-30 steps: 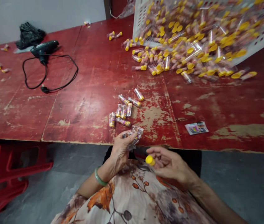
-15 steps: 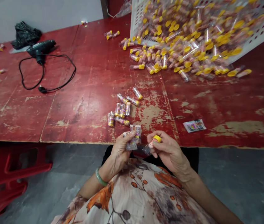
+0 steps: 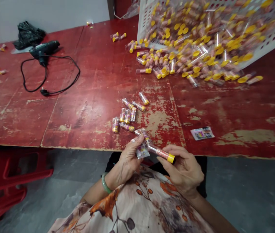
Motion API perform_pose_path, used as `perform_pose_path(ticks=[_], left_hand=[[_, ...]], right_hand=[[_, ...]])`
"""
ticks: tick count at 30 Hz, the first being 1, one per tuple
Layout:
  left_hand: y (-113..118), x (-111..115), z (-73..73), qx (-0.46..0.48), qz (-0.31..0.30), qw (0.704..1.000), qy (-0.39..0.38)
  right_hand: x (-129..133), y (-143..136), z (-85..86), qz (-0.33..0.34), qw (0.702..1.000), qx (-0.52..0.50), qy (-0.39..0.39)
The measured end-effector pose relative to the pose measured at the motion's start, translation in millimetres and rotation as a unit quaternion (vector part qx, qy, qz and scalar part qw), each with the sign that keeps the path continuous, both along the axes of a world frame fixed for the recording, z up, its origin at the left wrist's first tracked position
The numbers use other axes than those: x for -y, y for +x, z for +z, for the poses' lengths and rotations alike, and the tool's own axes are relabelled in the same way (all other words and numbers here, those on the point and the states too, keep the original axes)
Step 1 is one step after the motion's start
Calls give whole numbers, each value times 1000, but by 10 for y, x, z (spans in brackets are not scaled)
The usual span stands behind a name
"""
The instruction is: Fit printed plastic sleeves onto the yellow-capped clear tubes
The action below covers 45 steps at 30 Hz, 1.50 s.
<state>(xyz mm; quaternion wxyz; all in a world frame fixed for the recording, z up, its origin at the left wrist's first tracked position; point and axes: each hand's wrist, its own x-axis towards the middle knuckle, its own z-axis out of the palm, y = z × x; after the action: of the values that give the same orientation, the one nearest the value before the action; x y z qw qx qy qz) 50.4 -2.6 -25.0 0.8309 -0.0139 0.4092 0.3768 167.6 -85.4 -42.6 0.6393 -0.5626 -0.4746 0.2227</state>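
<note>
At the table's front edge my left hand [image 3: 130, 157] is closed on small printed plastic sleeves [image 3: 143, 151], pinched under the thumb. My right hand [image 3: 184, 166] grips a clear tube with a yellow cap [image 3: 161, 153] by its capped end. Pink pieces show inside the tube. Its far end points left and meets the opening of one sleeve; how far it sits inside I cannot tell. Just beyond my left hand lie several tubes in printed sleeves [image 3: 127, 116]. A flat stack of printed sleeves [image 3: 202, 133] rests to the right.
A tipped white perforated basket [image 3: 142, 22] spills many yellow-capped tubes [image 3: 195, 61] across the back right. A heat gun [image 3: 44, 48] with a looped black cord lies at the back left, beside a black plastic bag [image 3: 28, 35]. Red stools [image 3: 18, 171] stand below left.
My right hand has turned the tube so its cap faces right and its other end points at the sleeves. My left hand has shifted slightly right, and one sleeve's mouth now meets the tube.
</note>
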Motion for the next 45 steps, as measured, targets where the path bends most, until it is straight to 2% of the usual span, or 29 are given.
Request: perform_pose_path(ticks=[4, 9, 13, 16, 24, 28, 30, 35, 39, 45], left_hand=[[27, 29, 60, -13, -14, 1000, -13], [38, 86, 41, -2, -22, 1000, -4], [21, 112, -44, -14, -7, 999, 30], [7, 121, -105, -33, 7, 998, 52], [-3, 164, -190, -73, -11, 995, 66], [-46, 149, -205, -79, -11, 995, 61], [-75, 149, -192, -87, -14, 994, 62], [-105, 219, -126, -77, -55, 995, 42], [-115, 274, -88, -82, -56, 993, 57], [-110, 342, -76, -115, -41, 988, 94]], right_hand=[[20, -4, -59, -53, 995, 72, 39], [26, -12, -97, -52, 991, 115, 38], [26, -47, -161, -87, 959, 265, 44], [30, -92, -213, -101, 940, 323, 37], [-26, -109, -384, -81, 924, 365, 85], [-47, -50, -287, 73, 938, 334, 67], [-46, -6, -222, 107, 941, 315, 54], [-59, 5, -167, 35, 963, 266, 35], [-80, -96, -174, 26, 962, 266, 48], [-43, -195, -206, -37, 962, 260, 77]])
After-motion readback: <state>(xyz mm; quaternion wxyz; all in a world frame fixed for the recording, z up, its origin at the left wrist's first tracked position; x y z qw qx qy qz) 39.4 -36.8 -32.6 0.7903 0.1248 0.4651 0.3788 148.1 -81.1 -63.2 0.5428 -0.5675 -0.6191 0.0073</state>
